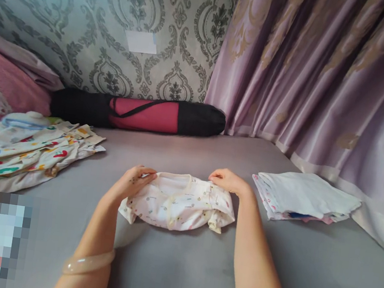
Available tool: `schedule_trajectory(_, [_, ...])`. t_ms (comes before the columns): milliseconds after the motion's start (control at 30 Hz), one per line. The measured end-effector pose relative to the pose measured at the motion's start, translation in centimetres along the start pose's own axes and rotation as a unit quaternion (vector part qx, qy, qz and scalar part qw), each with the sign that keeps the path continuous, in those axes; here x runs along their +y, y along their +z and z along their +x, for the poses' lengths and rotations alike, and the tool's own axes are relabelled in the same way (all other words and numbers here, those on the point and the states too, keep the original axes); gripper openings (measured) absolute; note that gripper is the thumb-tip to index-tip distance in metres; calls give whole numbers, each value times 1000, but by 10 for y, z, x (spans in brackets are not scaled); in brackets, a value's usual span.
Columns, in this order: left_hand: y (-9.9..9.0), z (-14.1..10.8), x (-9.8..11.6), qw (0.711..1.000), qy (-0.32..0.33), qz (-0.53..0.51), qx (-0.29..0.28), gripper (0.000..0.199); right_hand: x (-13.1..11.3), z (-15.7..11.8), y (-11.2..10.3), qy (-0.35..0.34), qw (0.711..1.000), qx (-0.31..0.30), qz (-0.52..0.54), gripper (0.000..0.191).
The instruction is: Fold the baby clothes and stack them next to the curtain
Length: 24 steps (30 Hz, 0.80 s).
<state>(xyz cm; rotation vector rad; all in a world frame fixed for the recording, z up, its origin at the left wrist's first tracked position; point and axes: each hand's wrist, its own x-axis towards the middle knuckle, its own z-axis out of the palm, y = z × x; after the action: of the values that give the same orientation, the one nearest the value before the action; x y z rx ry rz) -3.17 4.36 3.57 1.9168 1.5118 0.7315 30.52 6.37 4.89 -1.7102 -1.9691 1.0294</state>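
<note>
A small white baby shirt (183, 209) with a tiny scattered print and cream trim lies in front of me on the grey sheet, its lower part bunched or folded under. My left hand (135, 181) pinches the shirt at its left shoulder, beside the neckline. At the opposite shoulder, my right hand (227, 181) has fingers closed on the fabric. One cream cuff shows at the front right of the shirt. A pale bangle (89, 263) circles my left forearm.
Patterned baby clothes (45, 147) lie in a loose pile on the left. A folded white stack (308, 196) sits to the right, near the purple curtain (295, 72). Along the wall rests a long black-and-red bag (146, 114). The lower left corner is pixelated.
</note>
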Motion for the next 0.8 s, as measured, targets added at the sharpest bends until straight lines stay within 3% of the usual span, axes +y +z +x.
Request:
schedule_trajectory(167, [1,1,0,1000,1,8,29,38,-8,3,5,-10,999,-18,-48,21])
schedule_trajectory(333, [2,2,5,998,14,14,63,34,-21,9,16,-78,995,11,-61,24])
schedule_trajectory(433, [0,2,11,996,28,18,85,33,-25,13,26,-90,994,-3,-56,23])
schedule_trajectory(567, [-2,1,16,997,26,-2,68,34,-23,17,38,-70,996,-34,-44,22])
schedule_trajectory(800, [-2,1,12,997,15,-34,67,36,-21,20,38,-70,996,-11,-49,23])
